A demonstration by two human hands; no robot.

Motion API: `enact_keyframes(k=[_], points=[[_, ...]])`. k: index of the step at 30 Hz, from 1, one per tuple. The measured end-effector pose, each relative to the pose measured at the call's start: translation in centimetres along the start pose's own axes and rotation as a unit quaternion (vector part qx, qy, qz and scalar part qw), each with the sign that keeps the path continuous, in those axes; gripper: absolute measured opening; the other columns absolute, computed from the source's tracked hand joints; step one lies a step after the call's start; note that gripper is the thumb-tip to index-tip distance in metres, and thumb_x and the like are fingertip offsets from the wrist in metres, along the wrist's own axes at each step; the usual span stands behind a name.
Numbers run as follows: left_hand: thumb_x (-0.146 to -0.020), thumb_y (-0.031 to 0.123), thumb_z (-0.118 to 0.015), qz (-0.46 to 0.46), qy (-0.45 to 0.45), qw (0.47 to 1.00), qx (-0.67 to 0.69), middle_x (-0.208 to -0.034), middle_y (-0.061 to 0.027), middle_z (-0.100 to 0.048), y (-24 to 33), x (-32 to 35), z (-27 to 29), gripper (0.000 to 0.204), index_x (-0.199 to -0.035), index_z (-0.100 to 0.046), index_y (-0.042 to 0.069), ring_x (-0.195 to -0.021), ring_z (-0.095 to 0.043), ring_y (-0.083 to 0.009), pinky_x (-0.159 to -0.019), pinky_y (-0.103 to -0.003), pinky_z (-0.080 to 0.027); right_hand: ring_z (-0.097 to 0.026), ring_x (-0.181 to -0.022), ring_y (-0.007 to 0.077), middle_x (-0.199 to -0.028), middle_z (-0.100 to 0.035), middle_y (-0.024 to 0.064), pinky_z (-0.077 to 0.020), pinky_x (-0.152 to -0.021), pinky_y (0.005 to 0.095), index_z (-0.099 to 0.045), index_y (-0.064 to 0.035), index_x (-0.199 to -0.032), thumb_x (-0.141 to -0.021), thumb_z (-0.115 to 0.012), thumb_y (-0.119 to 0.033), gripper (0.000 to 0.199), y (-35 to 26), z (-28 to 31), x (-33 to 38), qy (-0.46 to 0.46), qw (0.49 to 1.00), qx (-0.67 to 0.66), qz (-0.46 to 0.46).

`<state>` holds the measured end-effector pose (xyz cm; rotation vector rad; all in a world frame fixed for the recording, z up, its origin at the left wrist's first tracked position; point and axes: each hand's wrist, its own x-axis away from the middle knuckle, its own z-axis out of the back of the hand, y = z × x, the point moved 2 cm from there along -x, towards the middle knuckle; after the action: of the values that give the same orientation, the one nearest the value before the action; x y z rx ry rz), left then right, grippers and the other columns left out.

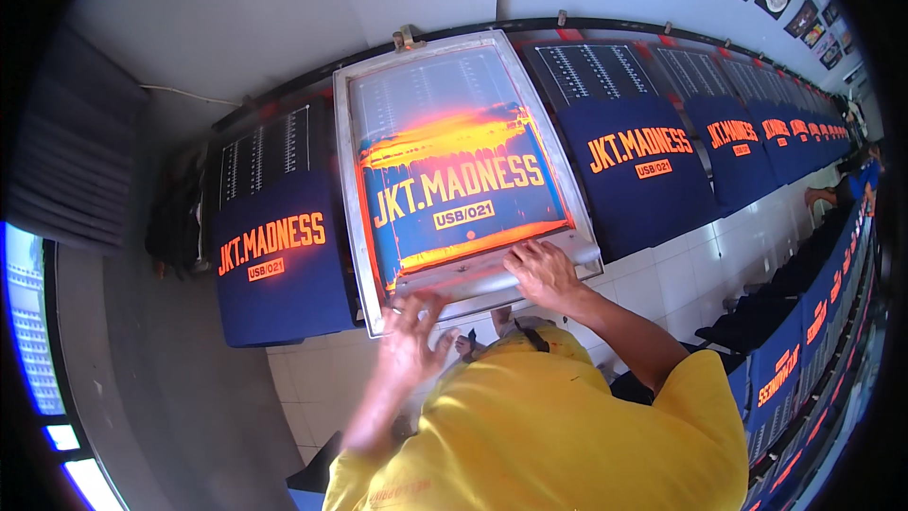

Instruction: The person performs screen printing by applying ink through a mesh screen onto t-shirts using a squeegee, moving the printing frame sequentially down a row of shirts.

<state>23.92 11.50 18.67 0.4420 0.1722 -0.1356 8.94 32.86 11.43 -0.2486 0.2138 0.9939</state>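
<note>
A metal-framed printing screen (342,147) lies over one of the boards in front of me. Through its mesh (454,147) show orange ink smears and large block lettering on dark blue cloth. At the near end of the screen lies a wide grey squeegee (468,276), with a band of orange ink along its far side. My right hand (547,276) has its fingers bent over the squeegee's right part. On its left end, my left hand (409,324) is slightly blurred, fingers curled over the edge and thumb apart below.
A dark blue shirt (284,298) with orange lettering lies on the board to the left. More printed shirts (634,203) run in a row to the right. Another row of shirts (785,360) stands at the lower right. A person (865,180) is at the far right.
</note>
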Motion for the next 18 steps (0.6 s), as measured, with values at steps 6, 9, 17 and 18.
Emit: enact_keyframes(k=[6, 9, 17, 18], points=[[-0.067, 0.009, -0.067, -0.001, -0.039, 0.992, -0.117, -0.115, -0.0164, -0.057, -5.8, -1.8, -3.1, 0.041, -0.106, -0.057, -0.001, -0.113, -0.056, -0.0333, -0.096, -0.045, -0.047, -0.062, -0.101, 0.0286, -0.106, -0.063, 0.0117, -0.0527, -0.082, 0.0418, -0.059, -0.0051, -0.119, -0.078, -0.063, -0.009, 0.041, 0.5, 1.2, -0.1, -0.021, 0.999, 0.025, -0.007], [-0.065, 0.002, -0.065, 0.008, -0.029, 0.99, -0.137, -0.105, -0.016, -0.057, -6.6, -1.4, -4.9, 0.035, -0.099, -0.056, 0.001, -0.099, -0.061, -0.0336, -0.084, -0.043, -0.053, -0.059, -0.104, 0.03, -0.108, -0.06, 0.0123, -0.0474, -0.09, 0.0489, -0.062, -0.004, -0.109, -0.071, -0.071, -0.011, 0.04, 2.5, 4.0, 2.5, 0.038, 0.997, 0.065, -0.008], [-0.062, -0.003, -0.064, 0.043, 0.014, 0.99, -0.136, -0.1, -0.0115, -0.065, -6.4, -2.1, -5.3, 0.036, -0.097, -0.06, 0.004, -0.085, -0.067, -0.0297, -0.076, -0.04, -0.056, -0.061, -0.094, 0.0311, -0.094, -0.061, 0.0116, -0.0526, -0.08, 0.0423, -0.06, -0.0019, -0.086, -0.067, -0.067, -0.003, 0.02, 6.0, 3.0, 4.3, -0.003, 0.996, 0.008, -0.089], [-0.063, -0.003, -0.064, 0.048, 0.003, 0.989, -0.139, -0.103, -0.0124, -0.065, -6.4, -2.0, -5.3, 0.036, -0.098, -0.061, 0.003, -0.087, -0.067, -0.0294, -0.077, -0.04, -0.056, -0.062, -0.093, 0.0312, -0.094, -0.062, 0.0117, -0.0534, -0.078, 0.0416, -0.06, -0.0016, -0.085, -0.067, -0.066, -0.002, 0.019, 5.8, 3.0, 4.5, -0.006, 0.996, 0.007, -0.092]])
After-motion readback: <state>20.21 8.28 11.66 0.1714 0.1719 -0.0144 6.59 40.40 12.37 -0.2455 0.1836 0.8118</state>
